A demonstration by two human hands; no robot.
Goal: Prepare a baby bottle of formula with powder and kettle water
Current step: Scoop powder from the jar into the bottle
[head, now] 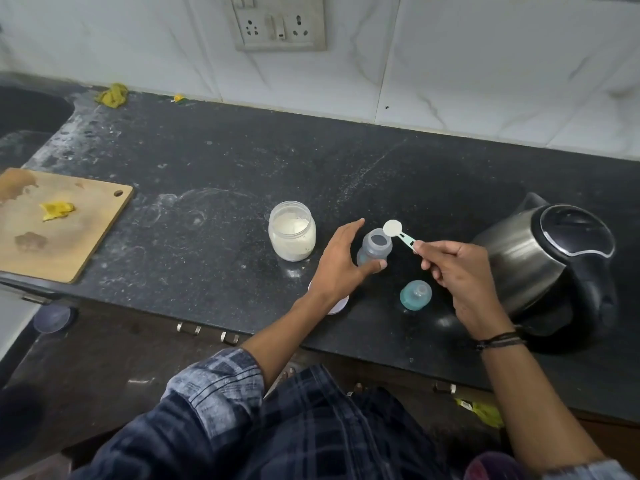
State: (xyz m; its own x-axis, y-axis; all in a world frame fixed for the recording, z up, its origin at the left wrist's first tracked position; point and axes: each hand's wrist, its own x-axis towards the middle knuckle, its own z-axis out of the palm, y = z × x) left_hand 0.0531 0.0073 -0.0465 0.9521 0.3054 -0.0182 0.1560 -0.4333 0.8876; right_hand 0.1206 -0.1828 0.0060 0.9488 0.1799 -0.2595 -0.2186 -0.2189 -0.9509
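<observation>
An open baby bottle (375, 245) stands upright on the black counter. My left hand (341, 263) curls around its left side, thumb pressed on the bottle's front. My right hand (453, 268) pinches the handle of a small scoop (398, 232); the scoop's bowl holds white powder and hovers at the bottle's right rim. An open clear jar of formula powder (292, 231) stands left of the bottle. The bottle's teal cap with teat (415, 294) lies on the counter in front. A steel electric kettle (554, 268) with a black lid stands at the right.
A wooden cutting board (59, 223) with a yellow scrap lies at the left. A white lid (337, 306) shows under my left wrist. A sink (27, 112) sits at far left, a yellow cloth (112, 95) by the wall, and a wall socket (280, 24) above.
</observation>
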